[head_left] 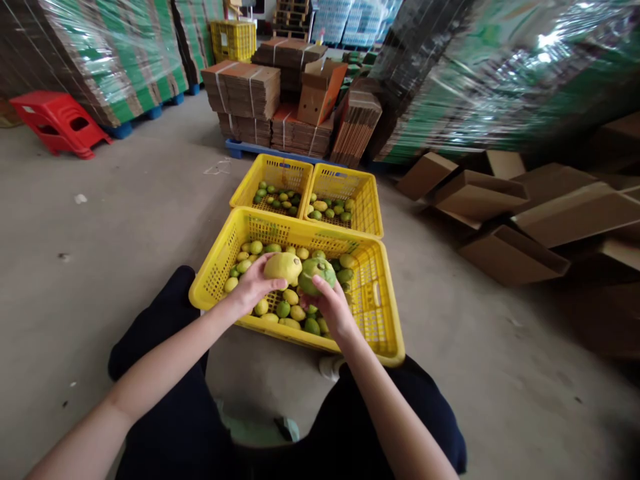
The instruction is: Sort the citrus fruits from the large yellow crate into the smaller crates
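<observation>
My left hand (254,287) is closed around a yellow lemon (281,268), its stem end turned to the right. Beside it, my right hand (334,303) grips a green lemon (316,275), thumb across its front. The two fruits are held side by side above a large yellow plastic crate (383,327) between my knees. Yellow and green lemons (291,297) lie loose on the bottom of that crate, partly hidden by my hands.
Beyond stand two more yellow crates, the left crate (245,177) and the right crate (371,200), each with some lemons. Flattened cartons (245,93) are stacked on a blue pallet (240,148). Open cardboard boxes (515,253) lie right; a red stool (57,120) stands left.
</observation>
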`<action>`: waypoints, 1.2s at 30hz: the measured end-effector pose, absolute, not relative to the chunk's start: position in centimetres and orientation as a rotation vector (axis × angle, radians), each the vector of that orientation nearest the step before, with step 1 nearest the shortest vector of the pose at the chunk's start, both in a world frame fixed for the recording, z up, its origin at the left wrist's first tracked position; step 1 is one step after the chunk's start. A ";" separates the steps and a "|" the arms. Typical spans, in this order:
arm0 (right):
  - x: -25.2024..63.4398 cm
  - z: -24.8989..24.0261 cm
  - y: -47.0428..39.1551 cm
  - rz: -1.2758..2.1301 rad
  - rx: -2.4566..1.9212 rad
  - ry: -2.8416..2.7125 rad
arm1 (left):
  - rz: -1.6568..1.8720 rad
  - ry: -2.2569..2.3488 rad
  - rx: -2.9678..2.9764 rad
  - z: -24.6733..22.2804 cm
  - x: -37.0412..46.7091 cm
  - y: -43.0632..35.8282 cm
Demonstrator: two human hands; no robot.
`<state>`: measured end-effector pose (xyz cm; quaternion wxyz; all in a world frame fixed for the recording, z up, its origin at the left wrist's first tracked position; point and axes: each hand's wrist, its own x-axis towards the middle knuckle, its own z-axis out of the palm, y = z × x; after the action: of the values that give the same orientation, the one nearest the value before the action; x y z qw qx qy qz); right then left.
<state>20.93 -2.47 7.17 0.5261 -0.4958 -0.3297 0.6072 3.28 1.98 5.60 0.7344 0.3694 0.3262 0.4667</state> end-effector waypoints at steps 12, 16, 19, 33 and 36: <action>22.0 8.7 -3.9 0.874 -1.188 -1.369 | 1.421 0.899 1.916 5.7 2.4 0.7; 21.8 8.0 -4.0 0.762 -1.210 -1.453 | 1.480 0.939 1.950 4.7 2.4 0.9; 21.7 7.9 -4.1 0.679 -1.245 -1.507 | 1.481 0.920 1.904 4.0 2.5 1.0; 22.3 9.3 -4.3 0.650 -1.337 -1.465 | 1.409 0.862 1.758 4.0 2.7 0.8; 22.3 9.3 -4.1 0.872 -1.344 -1.266 | 1.296 0.914 1.565 4.6 2.7 1.1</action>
<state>22.35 -4.07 9.29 0.5225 -0.5613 -0.5285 0.3643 2.69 1.12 4.57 0.4408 0.6305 0.3683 0.5220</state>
